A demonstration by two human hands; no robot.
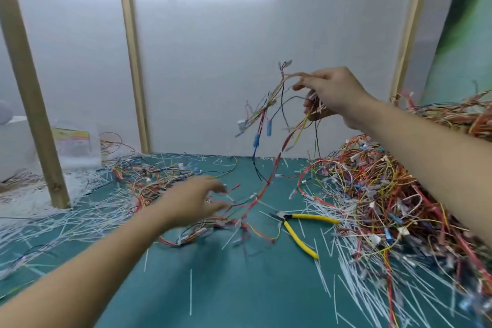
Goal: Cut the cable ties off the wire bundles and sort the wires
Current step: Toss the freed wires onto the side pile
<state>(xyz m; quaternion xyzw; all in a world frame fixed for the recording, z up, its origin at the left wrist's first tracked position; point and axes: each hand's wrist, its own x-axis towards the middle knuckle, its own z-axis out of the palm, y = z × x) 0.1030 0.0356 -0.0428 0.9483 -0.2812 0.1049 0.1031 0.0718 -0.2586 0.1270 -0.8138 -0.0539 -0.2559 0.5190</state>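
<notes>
My right hand (330,96) is raised above the green mat (226,287) and grips a loose wire bundle (269,120) of red, yellow and black wires with blue sleeves; its ends trail down to the mat. My left hand (191,200), blurred, hovers low over the mat with thumb and fingers spread by a red wire (231,189); whether it touches the wire I cannot tell. Yellow-handled cutters (300,231) lie on the mat between the hands, jaws pointing left.
A big tangled wire pile (386,200) fills the right side. A smaller spread of wires (149,176) lies at the back left. Cut white cable ties (346,274) litter the mat. Wooden posts (29,82) and a white wall panel stand behind.
</notes>
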